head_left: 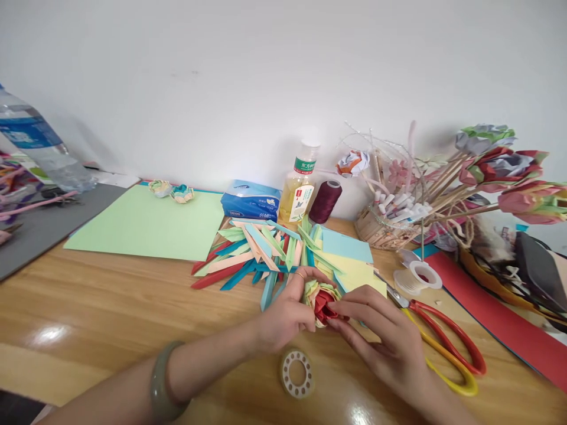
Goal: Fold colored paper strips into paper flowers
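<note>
A folded paper flower, red in the middle with pale green and cream outer petals, is held between both hands above the table. My left hand, with a ring on one finger, is closed around its left side. The thumb and fingers of my right hand pinch the red petals from the right. Just below the flower lies a roll of clear tape. Behind it spreads a pile of folded paper strips in red, blue, green and peach.
Red and yellow-handled scissors lie right, beside a white spool. Behind stand a drink bottle, maroon thread, a tissue pack and a basket of paper flowers. Two small paper flowers rest on green paper.
</note>
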Action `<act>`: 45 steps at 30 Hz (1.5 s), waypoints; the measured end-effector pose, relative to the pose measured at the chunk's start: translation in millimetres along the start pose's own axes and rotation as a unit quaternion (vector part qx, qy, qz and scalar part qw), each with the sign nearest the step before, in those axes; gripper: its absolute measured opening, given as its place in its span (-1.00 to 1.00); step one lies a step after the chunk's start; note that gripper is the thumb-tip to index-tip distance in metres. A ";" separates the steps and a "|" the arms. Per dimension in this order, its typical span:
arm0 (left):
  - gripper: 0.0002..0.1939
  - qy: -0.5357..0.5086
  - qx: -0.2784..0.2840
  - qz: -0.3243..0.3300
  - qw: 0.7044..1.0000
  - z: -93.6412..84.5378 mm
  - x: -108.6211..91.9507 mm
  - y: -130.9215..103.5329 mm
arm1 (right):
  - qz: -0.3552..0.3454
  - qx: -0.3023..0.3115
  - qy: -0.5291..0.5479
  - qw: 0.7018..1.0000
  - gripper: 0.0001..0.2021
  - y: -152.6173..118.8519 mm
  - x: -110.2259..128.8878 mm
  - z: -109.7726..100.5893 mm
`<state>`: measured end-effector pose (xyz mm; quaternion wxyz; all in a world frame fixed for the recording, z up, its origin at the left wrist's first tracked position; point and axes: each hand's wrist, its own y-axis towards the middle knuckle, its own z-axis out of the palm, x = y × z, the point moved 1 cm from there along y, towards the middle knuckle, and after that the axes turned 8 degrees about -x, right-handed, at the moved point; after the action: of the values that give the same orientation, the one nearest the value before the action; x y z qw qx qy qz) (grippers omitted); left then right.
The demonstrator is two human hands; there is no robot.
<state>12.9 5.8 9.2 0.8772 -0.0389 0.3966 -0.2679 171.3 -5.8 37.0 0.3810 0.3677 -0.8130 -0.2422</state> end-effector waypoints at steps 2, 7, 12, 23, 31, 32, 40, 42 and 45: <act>-0.41 -0.028 0.013 -0.005 1.000 0.5 -3.7 -0.8 | 0.034 -0.017 0.016 0.999 -0.77 0.4 -0.2 -0.8; -0.50 -0.055 0.038 -0.022 0.998 1.1 -11.4 -1.7 | 0.060 -0.042 0.054 0.996 -0.70 -1.9 -2.1 -3.1; -0.50 -0.033 0.057 -0.030 0.997 -2.4 -8.0 0.0 | 0.062 -0.044 0.058 0.995 -0.60 -2.8 -3.0 -5.6; -0.63 0.028 0.025 -0.004 0.999 -4.5 -6.0 1.6 | 0.056 -0.053 0.015 0.997 -0.76 2.4 0.3 -8.4; -0.62 0.025 0.015 0.080 0.996 -4.1 -6.4 -0.9 | 0.114 -0.067 -0.001 0.991 -0.88 3.4 3.0 -2.3; -0.62 0.034 0.019 0.093 0.995 -4.6 -5.8 -0.8 | 0.118 -0.069 -0.006 0.991 -0.89 4.2 2.9 -1.9; -0.57 0.130 0.030 0.164 0.977 -4.2 -0.5 -2.2 | 0.115 -0.065 -0.025 0.991 -0.88 4.3 2.9 -0.6; -0.57 0.159 0.023 0.171 0.972 -2.2 0.0 -3.7 | 0.125 -0.063 -0.025 0.990 -0.90 3.9 3.0 0.0; -0.58 0.177 0.019 0.168 0.970 0.3 -0.1 -5.2 | 0.170 -0.053 -0.010 0.984 -0.95 5.1 2.8 0.0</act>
<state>10.8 1.4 11.0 0.8263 0.0928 0.5408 -0.1272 167.9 -4.9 41.6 0.4271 0.2012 -0.8535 -0.2206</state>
